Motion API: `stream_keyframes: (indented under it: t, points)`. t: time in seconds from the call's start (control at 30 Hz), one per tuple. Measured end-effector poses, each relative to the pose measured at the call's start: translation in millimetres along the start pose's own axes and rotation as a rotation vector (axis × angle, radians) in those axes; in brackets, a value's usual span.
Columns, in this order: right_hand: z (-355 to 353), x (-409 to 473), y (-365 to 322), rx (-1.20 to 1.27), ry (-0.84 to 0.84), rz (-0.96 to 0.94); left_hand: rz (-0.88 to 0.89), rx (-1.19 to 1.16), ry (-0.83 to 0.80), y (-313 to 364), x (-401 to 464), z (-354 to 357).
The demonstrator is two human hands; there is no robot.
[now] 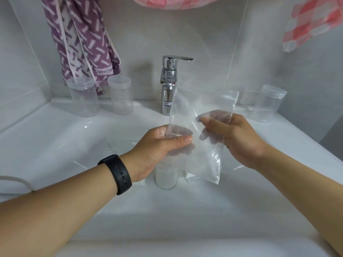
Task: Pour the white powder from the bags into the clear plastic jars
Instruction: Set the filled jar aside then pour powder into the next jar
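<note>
Powder, white and fine, already fills the lower part of a clear jar (pixel 165 178) that stands in the white sink (pixel 55 138), in front of the chrome faucet (pixel 168 86).

Far to the left of the faucet, two empty jars (pixel 84 98) stand side by side on the back ledge, below a hanging purple towel (pixel 81 39). They look light and rather stiff, so I judge they can tip easily if the bag pushes them.

Nearer to the faucet, on its left and in front of it, the left hand (pixel 157 151) wears a black watch band (pixel 117 173). Its thumb and fingers are curled and pinch the lower left part of the plastic bag (pixel 200 138), just above the mouth of the filled jar; whether they also touch the jar rim I cannot tell.

The bag is thin, soft and transparent, and it seems nearly empty, with only a little powder clinging inside. It probably weighs almost nothing, it will fold and slip, and the powder can spill from a loose opening, so it is better held at its edges and corners, with the opening kept over the jar.

To the right of the faucet, the right hand (pixel 233 136) pinches the right edge of the bag between thumb and curled fingers.

Farthest right, one more empty jar (pixel 269 103) stands on the ledge.
</note>
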State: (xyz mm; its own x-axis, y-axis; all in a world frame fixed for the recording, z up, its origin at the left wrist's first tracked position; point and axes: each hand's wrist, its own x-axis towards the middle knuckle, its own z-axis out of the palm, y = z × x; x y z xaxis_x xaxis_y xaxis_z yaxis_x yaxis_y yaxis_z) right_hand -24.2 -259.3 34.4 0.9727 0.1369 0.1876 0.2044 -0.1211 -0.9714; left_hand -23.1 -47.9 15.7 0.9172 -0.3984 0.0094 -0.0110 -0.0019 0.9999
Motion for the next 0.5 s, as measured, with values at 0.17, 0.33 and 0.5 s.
stream_keyframes:
  t: [0.17, 0.33, 0.5]
  points:
    - [2.4, 0.2, 6.4, -0.022, -0.133, 0.068, 0.105, 0.057, 0.117, -2.8, -0.1, 1.6]
    - [-1.7, 2.5, 1.4, -0.052, -0.038, 0.006, 0.097, 0.044, 0.115, -3.7, 1.6, 0.8]
    - [-11.2, 8.9, 6.5, -0.081, 0.156, 0.014, 0.049, -0.027, 0.135, -6.2, 6.6, -5.1]
